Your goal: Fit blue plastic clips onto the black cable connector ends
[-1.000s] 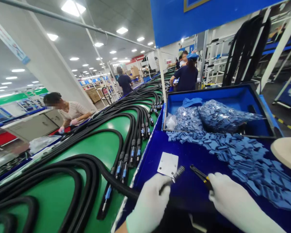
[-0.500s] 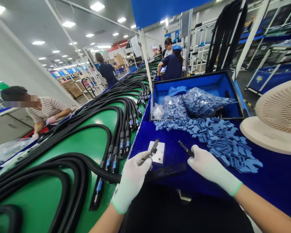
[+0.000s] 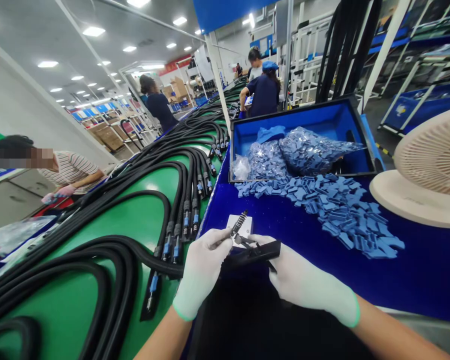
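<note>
Both hands wear white gloves. My left hand (image 3: 207, 265) pinches a dark spring-like fitting (image 3: 239, 223) at the end of a black hose (image 3: 142, 257). My right hand (image 3: 296, 275) has its fingers wrapped round a black flat-ended part (image 3: 264, 251), close to the fitting. A small dark piece lies between the two hands; its shape is hard to make out. Behind them a white block (image 3: 246, 223) rests on the blue table (image 3: 360, 280). Farther back is a pile of blue clips (image 3: 345, 210).
A blue bin (image 3: 333, 125) holds clear bags of blue clips. At the right stands a beige fan (image 3: 412, 202). Many black hoses (image 3: 112, 272) lie on the green surface (image 3: 135, 210) at left. A person (image 3: 69, 170) is across it, others farther back.
My right hand has moved left and toward me, from beside the clips to the black part near my left hand. The slim tool it held is no longer visible. The view has shifted slightly.
</note>
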Motion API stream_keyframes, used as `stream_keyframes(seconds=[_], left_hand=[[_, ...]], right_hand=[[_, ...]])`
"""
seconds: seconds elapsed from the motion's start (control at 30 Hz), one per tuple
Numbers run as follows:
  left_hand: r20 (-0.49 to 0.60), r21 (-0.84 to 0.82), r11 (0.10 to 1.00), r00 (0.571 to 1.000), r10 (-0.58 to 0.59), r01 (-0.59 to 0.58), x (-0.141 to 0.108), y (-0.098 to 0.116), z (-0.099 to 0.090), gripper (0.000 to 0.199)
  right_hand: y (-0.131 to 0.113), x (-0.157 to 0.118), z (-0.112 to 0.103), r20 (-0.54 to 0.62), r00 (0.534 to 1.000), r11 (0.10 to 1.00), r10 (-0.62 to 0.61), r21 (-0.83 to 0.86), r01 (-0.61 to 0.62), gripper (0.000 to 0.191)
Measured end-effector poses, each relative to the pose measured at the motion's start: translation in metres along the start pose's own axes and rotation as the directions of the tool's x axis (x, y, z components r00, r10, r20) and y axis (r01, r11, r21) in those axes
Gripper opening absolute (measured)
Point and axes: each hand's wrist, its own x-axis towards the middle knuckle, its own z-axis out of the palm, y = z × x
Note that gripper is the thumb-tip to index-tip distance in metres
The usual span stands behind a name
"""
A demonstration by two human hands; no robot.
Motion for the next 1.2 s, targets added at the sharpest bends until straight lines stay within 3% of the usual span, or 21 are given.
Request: stream_keyframes(seconds=[0.23, 0.37, 0.5, 0.67, 0.73, 0.8, 0.9, 1.03, 1.2], left_hand=[[0.035, 0.04, 0.998, 0.998, 0.054, -0.055, -0.002, -0.003, 0.002, 0.019], [0.052, 0.065, 0.997, 0.998, 0.04, -0.044, -0.004, -0.009, -0.001, 0.023], [0.19, 0.011, 1.0, 0.982, 0.011, -0.013, 0.007, -0.006, -0.008, 0.039], [0.389, -0.07, 0.986, 0.906, 0.167, -0.152, 0.036, 0.011, -0.005, 0.045], [0.377, -0.057, 0.985, 0.91, 0.173, -0.164, 0.045, 0.015, 0.001, 0.042], [0.341, -0.038, 0.99, 0.929, 0.141, -0.137, 0.049, 0.014, 0.006, 0.041], [0.333, -0.016, 0.994, 0.936, 0.111, -0.112, 0.052, 0.009, 0.008, 0.042], [0.35, -0.008, 0.993, 0.93, 0.112, -0.117, 0.055, 0.005, 0.006, 0.04], [0.319, 0.001, 0.994, 0.942, 0.106, -0.112, 0.052, 0.009, 0.013, 0.039]], right_hand=[[0.004, 0.0, 0.002, -0.023, 1.0, 1.0, -0.014, -0.011, 0.013, 0.076], [0.009, -0.002, 0.006, -0.021, 0.998, 0.996, 0.055, 0.073, -0.053, 0.06], [0.01, 0.0, 0.009, 0.013, 0.986, 0.985, 0.168, 0.029, -0.168, 0.033], [0.004, 0.005, 0.009, -0.06, 0.972, 0.974, 0.228, 0.001, -0.228, 0.026], [0.002, 0.007, 0.007, -0.074, 0.959, 0.962, 0.274, 0.026, -0.273, 0.025], [0.004, 0.009, 0.006, -0.013, 0.939, 0.938, 0.344, 0.047, -0.343, 0.02], [0.016, 0.012, 0.012, 0.019, 0.904, 0.904, 0.426, -0.035, -0.426, 0.014], [0.033, 0.018, 0.026, -0.046, 0.913, 0.891, 0.404, -0.207, -0.405, 0.011], [0.031, 0.011, 0.019, -0.055, 0.929, 0.906, 0.366, -0.205, -0.369, 0.014]])
